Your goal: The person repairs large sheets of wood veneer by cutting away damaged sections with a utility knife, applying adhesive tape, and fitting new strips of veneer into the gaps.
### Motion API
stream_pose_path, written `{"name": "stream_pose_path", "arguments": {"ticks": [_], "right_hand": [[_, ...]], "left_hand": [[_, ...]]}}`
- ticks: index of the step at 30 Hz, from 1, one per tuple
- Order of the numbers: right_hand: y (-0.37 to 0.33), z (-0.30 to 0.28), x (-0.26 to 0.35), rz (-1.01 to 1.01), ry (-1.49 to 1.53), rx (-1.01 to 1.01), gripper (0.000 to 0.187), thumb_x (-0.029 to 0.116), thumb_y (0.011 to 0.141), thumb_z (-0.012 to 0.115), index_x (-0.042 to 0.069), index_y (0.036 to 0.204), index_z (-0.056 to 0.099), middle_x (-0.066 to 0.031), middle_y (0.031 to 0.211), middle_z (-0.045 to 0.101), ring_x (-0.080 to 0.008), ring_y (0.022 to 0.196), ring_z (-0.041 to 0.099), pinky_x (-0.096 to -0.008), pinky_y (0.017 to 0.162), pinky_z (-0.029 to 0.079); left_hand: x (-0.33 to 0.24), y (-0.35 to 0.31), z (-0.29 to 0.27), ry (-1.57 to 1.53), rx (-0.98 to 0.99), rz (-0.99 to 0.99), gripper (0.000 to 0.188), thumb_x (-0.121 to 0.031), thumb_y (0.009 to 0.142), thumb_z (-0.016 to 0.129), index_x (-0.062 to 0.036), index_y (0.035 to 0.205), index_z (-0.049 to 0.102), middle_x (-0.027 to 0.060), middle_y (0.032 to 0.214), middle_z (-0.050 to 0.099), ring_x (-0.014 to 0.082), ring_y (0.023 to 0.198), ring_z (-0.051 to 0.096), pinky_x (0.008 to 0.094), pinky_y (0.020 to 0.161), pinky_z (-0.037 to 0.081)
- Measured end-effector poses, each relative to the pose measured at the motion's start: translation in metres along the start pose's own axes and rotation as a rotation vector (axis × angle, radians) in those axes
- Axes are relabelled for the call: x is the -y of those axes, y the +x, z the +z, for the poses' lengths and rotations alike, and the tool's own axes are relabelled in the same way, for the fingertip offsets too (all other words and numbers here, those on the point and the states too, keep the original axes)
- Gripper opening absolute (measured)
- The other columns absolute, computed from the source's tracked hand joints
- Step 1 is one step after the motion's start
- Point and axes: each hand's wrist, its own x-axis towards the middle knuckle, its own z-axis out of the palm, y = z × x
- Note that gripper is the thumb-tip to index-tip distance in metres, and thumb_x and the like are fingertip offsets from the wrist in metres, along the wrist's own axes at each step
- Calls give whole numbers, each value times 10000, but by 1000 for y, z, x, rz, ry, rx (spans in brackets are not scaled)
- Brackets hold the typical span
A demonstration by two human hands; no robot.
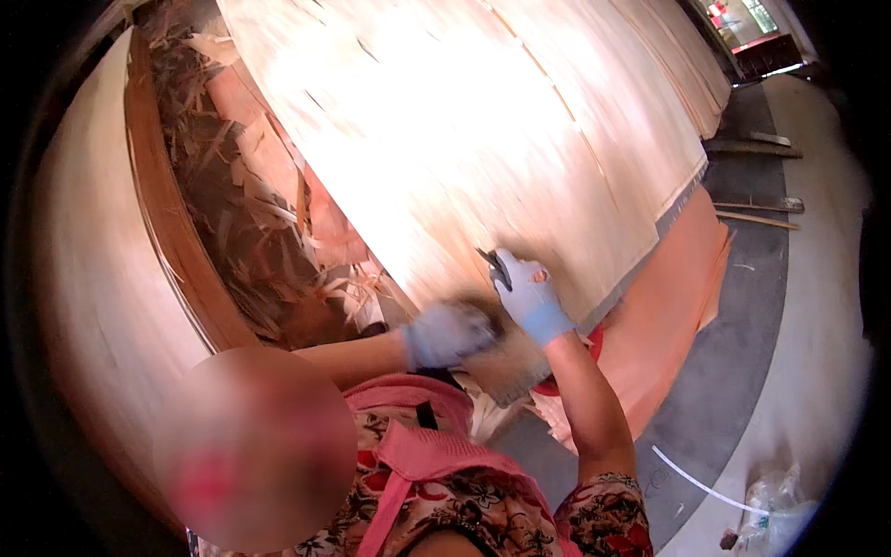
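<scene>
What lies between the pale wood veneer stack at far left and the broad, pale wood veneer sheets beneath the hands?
Torn brown and pinkish veneer scraps lie strewn across that gap, as the head view shows.

Pale wood veneer sheet (566, 176) appears smooth, glaring where lit, with splits along the grain and a frayed near edge; reddish veneer (664, 325) beyond its right edge is matt with torn margins. Wood scraps (272, 158) past its left edge are thin, rough and splintered. The glove (548, 322) on the right hand (527, 290) looks matt, the apron (441, 455) textured cloth, the bag (778, 501) clear, glossy plastic.
</scene>
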Motion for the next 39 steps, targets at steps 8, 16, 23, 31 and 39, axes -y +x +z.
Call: {"name": "stream_pose_path", "arguments": {"ticks": [8, 16, 23, 31, 39], "right_hand": [[9, -11, 6, 3, -68, 4, 174, 190, 904, 593, 58, 1016, 575, -245, 811, 661, -430, 760, 651, -536, 674, 498], [0, -6, 0, 50, -15, -66, 243, 235, 903, 609, 100, 1106, 606, -231, 824, 675, -416, 754, 662, -524, 673, 509], [-2, -17, 14, 114, -25, -12, 251, 237, 919, 584, 102, 1129, 608, -203, 888, 693, -408, 788, 671, -516, 703, 518], [-4, -11, 3, 79, -19, -38, 281, 208, 898, 612, 81, 1148, 596, -192, 944, 697, -399, 835, 672, -505, 728, 522], [-5, -10, 8, 31, -32, -49, 292, 197, 884, 622, 96, 1156, 587, -209, 923, 688, -405, 810, 669, -512, 724, 521]], "left_hand": [[125, -16, -91, 596, -86, -287, 505, -251, 936, 520, -126, 1422, 464, 167, 1370, 542, 355, 1286, 500, 522, 1120, 362], [153, -34, -131, 704, -259, -312, 242, -174, 856, 570, -169, 1076, 673, 51, 948, 677, 242, 935, 662, 409, 924, 508], [198, -37, -203, 187, -821, -791, 163, -141, 882, 646, -98, 1015, 730, 106, 877, 732, 247, 718, 691, 370, 673, 544], [249, -10, -224, -1172, -920, -858, 199, -141, 910, 618, -97, 1091, 688, 42, 814, 682, 180, 618, 645, 348, 576, 573], [293, 5, -203, -190, -671, -1094, 374, -239, 849, 691, -134, 1207, 660, 107, 900, 731, 273, 782, 703, 375, 700, 559]]}}
